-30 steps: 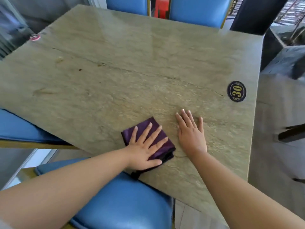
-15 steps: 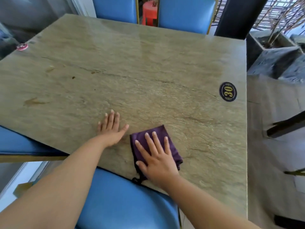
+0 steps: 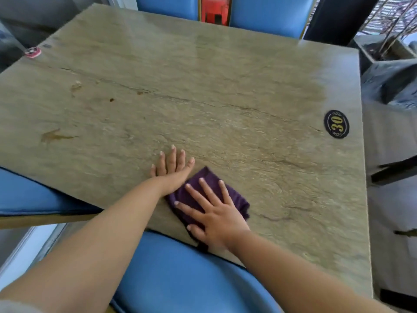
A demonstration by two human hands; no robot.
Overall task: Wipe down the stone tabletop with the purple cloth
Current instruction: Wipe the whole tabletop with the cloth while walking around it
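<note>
A folded purple cloth (image 3: 234, 197) lies on the green-grey stone tabletop (image 3: 225, 91), close to the near edge. My right hand (image 3: 212, 213) presses flat on it with fingers spread and straight. Just left of the cloth, my left hand (image 3: 172, 171) rests flat on the bare stone, its thumb side touching the cloth's left corner. Brown stains mark the tabletop on the left, a streak (image 3: 55, 136) and smaller spots (image 3: 76, 85) farther back.
A black oval number plate "30" (image 3: 336, 124) sits near the right edge. A small red and white sticker (image 3: 33, 51) is at the far left corner. Blue chairs stand at the near side (image 3: 180, 274), the left (image 3: 27, 193) and the far side (image 3: 264, 12).
The cloth passed from under my left hand to under my right hand. My left hand moved onto bare stone and now lies against the cloth. The view shifted slightly.
</note>
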